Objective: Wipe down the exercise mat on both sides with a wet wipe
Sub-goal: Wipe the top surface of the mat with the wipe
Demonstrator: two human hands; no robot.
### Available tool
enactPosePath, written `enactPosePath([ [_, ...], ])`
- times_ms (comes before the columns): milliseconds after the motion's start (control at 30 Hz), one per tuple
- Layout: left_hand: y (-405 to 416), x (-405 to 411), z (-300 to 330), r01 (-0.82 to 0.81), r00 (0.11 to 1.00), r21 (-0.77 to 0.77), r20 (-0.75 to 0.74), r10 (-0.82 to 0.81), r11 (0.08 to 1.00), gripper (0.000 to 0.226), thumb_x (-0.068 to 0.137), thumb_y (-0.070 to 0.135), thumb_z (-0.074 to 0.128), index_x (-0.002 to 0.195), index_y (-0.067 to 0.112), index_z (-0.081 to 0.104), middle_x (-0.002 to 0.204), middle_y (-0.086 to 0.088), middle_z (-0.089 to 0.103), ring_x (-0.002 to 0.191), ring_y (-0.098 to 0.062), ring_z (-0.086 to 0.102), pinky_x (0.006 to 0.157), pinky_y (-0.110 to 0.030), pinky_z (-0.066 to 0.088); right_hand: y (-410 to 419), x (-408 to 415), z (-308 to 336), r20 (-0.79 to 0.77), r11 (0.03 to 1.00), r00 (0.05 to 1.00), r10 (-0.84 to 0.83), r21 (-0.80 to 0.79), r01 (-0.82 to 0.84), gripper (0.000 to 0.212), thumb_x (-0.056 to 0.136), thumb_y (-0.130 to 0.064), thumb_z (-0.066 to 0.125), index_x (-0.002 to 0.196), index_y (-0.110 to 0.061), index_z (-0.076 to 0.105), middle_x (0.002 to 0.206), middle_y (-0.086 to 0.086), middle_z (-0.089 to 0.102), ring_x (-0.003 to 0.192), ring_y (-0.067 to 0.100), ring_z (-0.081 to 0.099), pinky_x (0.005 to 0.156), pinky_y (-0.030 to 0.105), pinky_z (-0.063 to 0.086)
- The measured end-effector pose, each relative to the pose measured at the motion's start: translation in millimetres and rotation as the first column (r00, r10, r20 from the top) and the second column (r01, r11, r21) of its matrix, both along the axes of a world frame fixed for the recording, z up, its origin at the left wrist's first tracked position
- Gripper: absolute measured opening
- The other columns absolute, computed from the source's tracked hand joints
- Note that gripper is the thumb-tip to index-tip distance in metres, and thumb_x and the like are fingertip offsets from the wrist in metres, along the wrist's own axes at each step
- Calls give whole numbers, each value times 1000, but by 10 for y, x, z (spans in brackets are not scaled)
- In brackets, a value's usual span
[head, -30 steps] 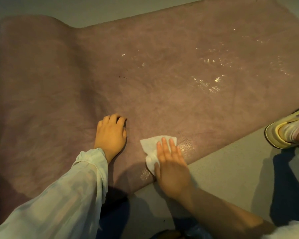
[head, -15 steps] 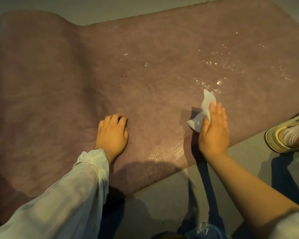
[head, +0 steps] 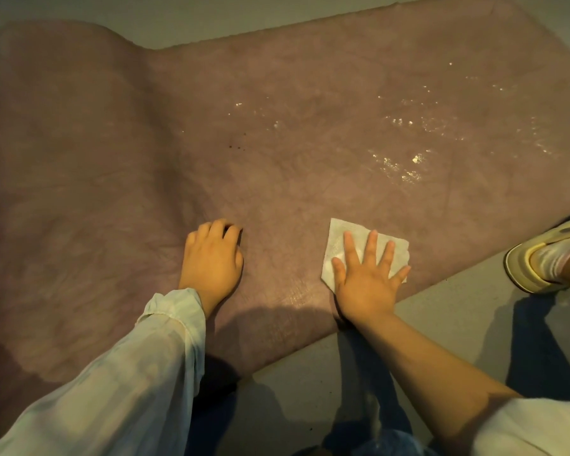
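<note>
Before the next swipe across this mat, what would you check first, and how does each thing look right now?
1. Wet wipe spread flat under the right hand: ok.
2. Left hand resting on the exercise mat to steady it: ok.
3. Mat lying flat: not ok, its left end curls upward.
4. Dark specks near the middle wiped away: not ok, they show.
5. Shoe kept off the mat: cannot tell, it sits right at the edge.
6. Underside cleaned: cannot tell, hidden.
</note>
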State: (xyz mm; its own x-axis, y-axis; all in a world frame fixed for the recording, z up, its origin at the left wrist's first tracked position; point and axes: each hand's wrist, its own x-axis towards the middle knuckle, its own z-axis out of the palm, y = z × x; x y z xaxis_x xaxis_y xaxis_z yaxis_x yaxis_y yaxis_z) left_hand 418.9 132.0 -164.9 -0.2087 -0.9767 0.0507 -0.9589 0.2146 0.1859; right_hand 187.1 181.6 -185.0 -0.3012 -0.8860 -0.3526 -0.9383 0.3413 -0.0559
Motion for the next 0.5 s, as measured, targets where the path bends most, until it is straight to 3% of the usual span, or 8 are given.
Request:
enactPosePath([
  [167, -3, 4, -5, -6, 1000, 14, 4, 6, 1000, 32, 80, 9, 63, 112, 5, 64, 110, -15, 61, 96, -38, 55, 79, -44, 41, -258, -253, -39, 6, 983, 988, -156, -94, 156, 56, 102, -37, 10, 150, -15, -8, 158, 6, -13, 145, 24, -10, 116, 49, -5],
  [300, 1, 3, -3, -13, 1000, 35, 0, 13, 999, 33, 83, 11, 60, 116, 7, 62, 114, -13, 60, 101, -36, 53, 82, -43, 39, -479, -293, -45, 36, 965, 971, -235, -113, 238, 59, 102, -35, 13, 150, -8, -4, 158, 8, -11, 145, 26, -10, 117, 48, -4],
  [367, 1, 1, -13, -14, 1000, 47, -19, 15, 999, 34, 84, 11, 57, 117, 7, 60, 116, -12, 58, 103, -35, 52, 84, -42, 39, -570, -108, -52, 25, 982, 988, -153, -108, 155, 58, 102, -36, 13, 150, -8, -6, 158, 7, -11, 145, 27, -11, 116, 48, -5],
  [500, 0, 33, -39, -70, 981, 59, -177, 79, 996, 35, 84, 1, 52, 119, 4, 57, 118, -15, 56, 103, -34, 51, 88, -39, 38, -624, 622, -70, 34, 964, 972, 234, -135, -227, 60, 101, -40, 16, 150, -15, -8, 158, 4, -12, 145, 29, -11, 114, 48, -9],
])
